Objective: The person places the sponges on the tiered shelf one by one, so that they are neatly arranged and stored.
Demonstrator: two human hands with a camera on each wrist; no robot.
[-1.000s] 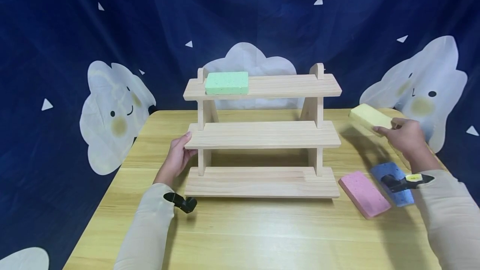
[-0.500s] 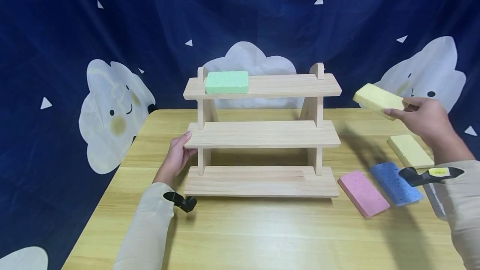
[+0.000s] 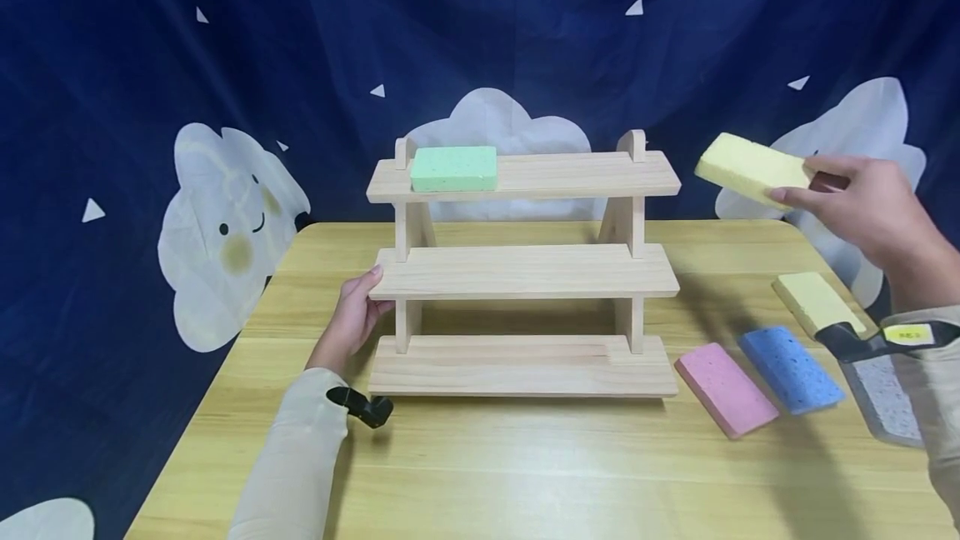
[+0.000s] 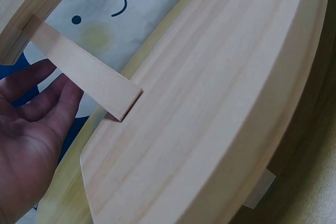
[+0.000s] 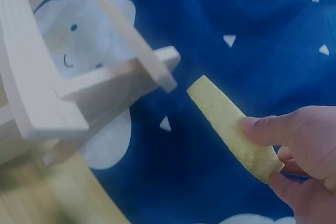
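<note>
A yellow sponge (image 3: pixel 752 169) is pinched by one end between the thumb and fingers of my right hand (image 3: pixel 873 198), raised to the right of the wooden three-tier display shelf (image 3: pixel 525 269). The right wrist view shows the sponge (image 5: pixel 231 127) edge-on, apart from the shelf. My left hand (image 3: pixel 354 311) grips the left end of the middle tier, thumb on its edge; the left wrist view shows curled fingers (image 4: pixel 50 98) beside an upright (image 4: pixel 86 72). At the left of the top tier lies a green sponge (image 3: pixel 453 168).
Right of the shelf, a pink sponge (image 3: pixel 726 390), a blue sponge (image 3: pixel 791 368), a second yellow sponge (image 3: pixel 813 300) and a grey sponge (image 3: pixel 883 394) lie on the wooden table (image 3: pixel 510 473). A dark blue cloth with clouds (image 3: pixel 330 48) hangs behind.
My right hand has lifted the yellow sponge from low over the table to about top-tier height, uncovering the second yellow sponge and the grey one. My left hand has stayed on the shelf.
</note>
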